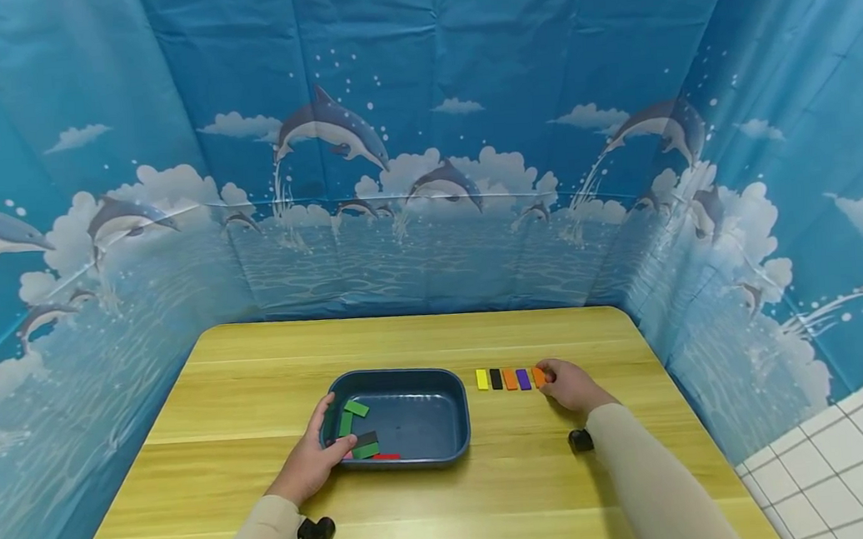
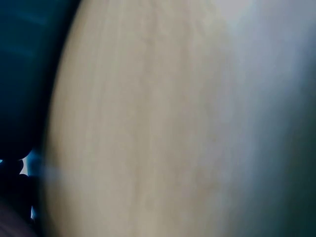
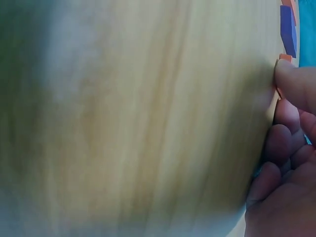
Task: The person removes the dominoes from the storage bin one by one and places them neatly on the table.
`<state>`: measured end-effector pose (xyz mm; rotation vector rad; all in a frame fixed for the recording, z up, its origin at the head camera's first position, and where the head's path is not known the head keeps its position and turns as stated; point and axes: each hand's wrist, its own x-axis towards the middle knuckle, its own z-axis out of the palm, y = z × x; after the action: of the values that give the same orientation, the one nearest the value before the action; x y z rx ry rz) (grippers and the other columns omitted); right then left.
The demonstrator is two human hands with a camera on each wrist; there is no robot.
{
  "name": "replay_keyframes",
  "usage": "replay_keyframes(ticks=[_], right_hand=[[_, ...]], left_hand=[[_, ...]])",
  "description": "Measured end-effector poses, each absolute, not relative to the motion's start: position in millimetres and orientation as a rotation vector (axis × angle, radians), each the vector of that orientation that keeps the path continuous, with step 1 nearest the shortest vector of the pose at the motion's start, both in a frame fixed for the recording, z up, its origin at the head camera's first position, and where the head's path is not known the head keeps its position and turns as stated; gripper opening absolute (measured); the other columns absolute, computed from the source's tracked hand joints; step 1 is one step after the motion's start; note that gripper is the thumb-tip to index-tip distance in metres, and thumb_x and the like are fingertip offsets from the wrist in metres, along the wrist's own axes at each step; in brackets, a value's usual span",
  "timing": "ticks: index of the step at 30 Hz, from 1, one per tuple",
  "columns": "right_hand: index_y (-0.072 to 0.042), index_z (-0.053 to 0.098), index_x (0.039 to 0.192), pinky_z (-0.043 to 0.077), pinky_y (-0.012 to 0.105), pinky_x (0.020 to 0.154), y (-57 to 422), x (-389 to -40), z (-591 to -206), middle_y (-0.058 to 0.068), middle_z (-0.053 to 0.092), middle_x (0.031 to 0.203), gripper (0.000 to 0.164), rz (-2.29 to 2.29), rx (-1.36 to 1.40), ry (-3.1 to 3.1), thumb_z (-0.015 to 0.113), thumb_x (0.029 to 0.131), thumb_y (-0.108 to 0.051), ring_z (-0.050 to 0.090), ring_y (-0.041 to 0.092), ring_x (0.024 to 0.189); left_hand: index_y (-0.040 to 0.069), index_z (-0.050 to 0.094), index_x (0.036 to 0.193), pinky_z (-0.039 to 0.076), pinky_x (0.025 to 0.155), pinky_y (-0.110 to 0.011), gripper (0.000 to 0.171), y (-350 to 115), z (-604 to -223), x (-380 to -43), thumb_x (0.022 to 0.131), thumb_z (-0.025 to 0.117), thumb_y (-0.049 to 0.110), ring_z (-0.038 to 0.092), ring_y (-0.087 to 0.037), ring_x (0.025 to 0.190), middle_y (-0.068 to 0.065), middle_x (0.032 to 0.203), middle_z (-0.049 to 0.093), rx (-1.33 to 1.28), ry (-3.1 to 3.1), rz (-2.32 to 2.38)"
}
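Note:
My left hand [image 1: 311,462] grips the left side of a dark blue plastic basin [image 1: 420,425], fingers along the outer wall and thumb over the rim. Inside that basin lie green blocks [image 1: 346,423], a dark block [image 1: 366,438] and a red block [image 1: 387,457]. To the right, my right hand [image 1: 573,386] pinches an orange block [image 1: 538,376] at the right end of a row on the table. The row's other blocks are yellow [image 1: 482,379], black [image 1: 496,379], orange [image 1: 510,379] and purple [image 1: 523,379]. The right wrist view shows the thumb on the orange block, beside the purple block [image 3: 287,30].
The wooden table [image 1: 523,497] has rounded far corners. A blue dolphin-print curtain [image 1: 430,253] surrounds its back and sides. White tiles [image 1: 850,457] show at lower right. Black wrist cameras sit at both sleeves. Mostly blurred tabletop fills the left wrist view.

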<state>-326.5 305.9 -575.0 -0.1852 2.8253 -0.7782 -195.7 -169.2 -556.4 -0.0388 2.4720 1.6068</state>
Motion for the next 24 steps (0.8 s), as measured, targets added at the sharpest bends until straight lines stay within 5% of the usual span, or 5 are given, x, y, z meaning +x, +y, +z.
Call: replay_keyframes(ticks=[6, 14, 24], right_hand=[[-0.009, 0.050, 0.131, 0.042, 0.043, 0.089, 306.4, -325.0, -577.1, 0.008, 0.055, 0.112, 0.045, -0.883, -0.156, 2.777, 0.061, 0.088, -0.017, 0.049, 0.023, 0.100], [-0.011, 0.046, 0.136, 0.040, 0.046, 0.094, 305.1, -321.7, -574.7, 0.012, 0.052, 0.123, 0.048, -0.934, -0.122, 2.725, 0.060, 0.090, -0.016, 0.048, 0.026, 0.109], [-0.010, 0.045, 0.137, 0.040, 0.047, 0.094, 305.7, -321.8, -576.8, 0.013, 0.052, 0.127, 0.050, -0.963, -0.145, 2.724, 0.060, 0.089, -0.014, 0.048, 0.026, 0.110]], left_hand=[[0.053, 0.010, 0.142, 0.023, 0.101, -0.067, 0.080, -175.5, -584.4, -208.4, 0.083, 0.064, 0.048, 0.068, -0.011, 0.079, -0.011, 0.145, 0.037, -0.057, 2.500, 1.597], [0.052, 0.010, 0.141, 0.021, 0.102, -0.068, 0.080, -175.5, -583.4, -206.2, 0.083, 0.064, 0.045, 0.068, -0.012, 0.080, -0.012, 0.150, 0.026, -0.044, 2.493, 1.612], [0.052, 0.010, 0.142, 0.026, 0.101, -0.065, 0.080, -174.6, -583.7, -205.9, 0.083, 0.065, 0.045, 0.068, -0.012, 0.080, -0.014, 0.144, 0.037, -0.057, 2.498, 1.618]])
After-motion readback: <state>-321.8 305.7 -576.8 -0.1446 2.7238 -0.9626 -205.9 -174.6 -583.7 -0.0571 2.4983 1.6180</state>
